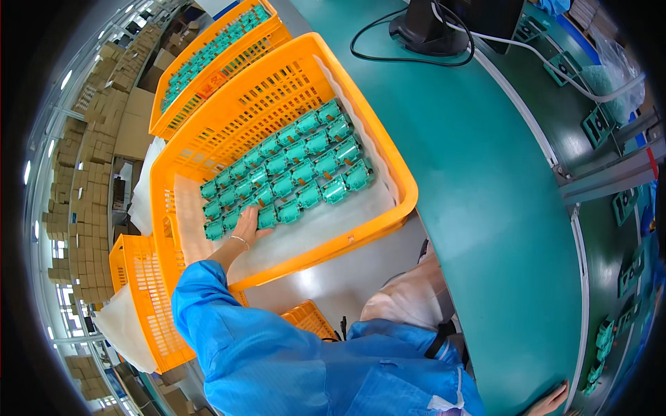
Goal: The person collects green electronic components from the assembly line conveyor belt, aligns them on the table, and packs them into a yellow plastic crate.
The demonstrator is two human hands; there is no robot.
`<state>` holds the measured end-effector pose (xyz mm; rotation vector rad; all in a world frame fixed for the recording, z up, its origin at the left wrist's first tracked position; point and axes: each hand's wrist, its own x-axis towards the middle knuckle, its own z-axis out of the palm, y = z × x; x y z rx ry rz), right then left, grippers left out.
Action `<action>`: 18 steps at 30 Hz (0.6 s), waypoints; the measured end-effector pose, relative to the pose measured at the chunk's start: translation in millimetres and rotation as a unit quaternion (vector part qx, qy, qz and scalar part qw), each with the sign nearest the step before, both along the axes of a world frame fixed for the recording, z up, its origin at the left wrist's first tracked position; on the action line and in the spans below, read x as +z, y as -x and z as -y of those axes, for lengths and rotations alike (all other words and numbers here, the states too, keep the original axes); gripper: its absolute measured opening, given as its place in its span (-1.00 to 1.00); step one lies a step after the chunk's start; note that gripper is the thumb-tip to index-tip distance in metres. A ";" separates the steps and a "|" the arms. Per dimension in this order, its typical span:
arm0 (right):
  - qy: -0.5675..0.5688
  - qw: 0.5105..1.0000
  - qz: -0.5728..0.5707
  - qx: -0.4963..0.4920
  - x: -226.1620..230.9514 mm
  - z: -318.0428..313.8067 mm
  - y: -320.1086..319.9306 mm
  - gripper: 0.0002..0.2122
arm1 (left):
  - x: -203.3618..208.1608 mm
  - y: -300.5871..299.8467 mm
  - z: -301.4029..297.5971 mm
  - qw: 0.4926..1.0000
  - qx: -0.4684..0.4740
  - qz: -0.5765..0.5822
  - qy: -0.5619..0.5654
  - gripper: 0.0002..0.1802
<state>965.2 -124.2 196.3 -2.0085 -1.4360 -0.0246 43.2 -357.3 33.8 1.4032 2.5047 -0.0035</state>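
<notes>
My left hand [247,227] reaches into an orange plastic crate [409,187] and closes on a green plastic part [266,217] at the near edge of the rows, thumb on one side and fingers on the other. Its fingertips are partly hidden. Similar green parts [303,172] lie there in slanting rows, with small brown-orange pieces between some. White sheeting [333,225] lines the crate beneath them. Far off at the lower right, my right hand [550,400] lies on the green table's edge with its fingers stretched out, holding nothing.
The green tabletop [499,208] runs along my right side. A black stand [429,31] with cables stands at its far end. Another orange crate [208,87] of green parts is behind; one more [149,298] sits lower left. Beyond the metal rail [579,277] lies a dark conveyor line with green pieces.
</notes>
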 end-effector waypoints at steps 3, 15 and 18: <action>0.001 1.000 0.007 0.001 -2.3 -2.0 -0.3 -0.64 | -6.7 2.8 1.3 1.000 -0.015 0.000 -0.028 -0.01; -0.008 0.999 0.027 0.019 -5.1 4.0 -5.0 -0.61 | 46.9 6.4 -31.6 0.970 -0.111 -0.090 0.198 0.01; 0.044 0.998 0.053 -0.011 -36.0 7.9 -79.5 -0.60 | 64.0 4.0 -72.0 0.979 -0.096 -0.079 0.161 -0.07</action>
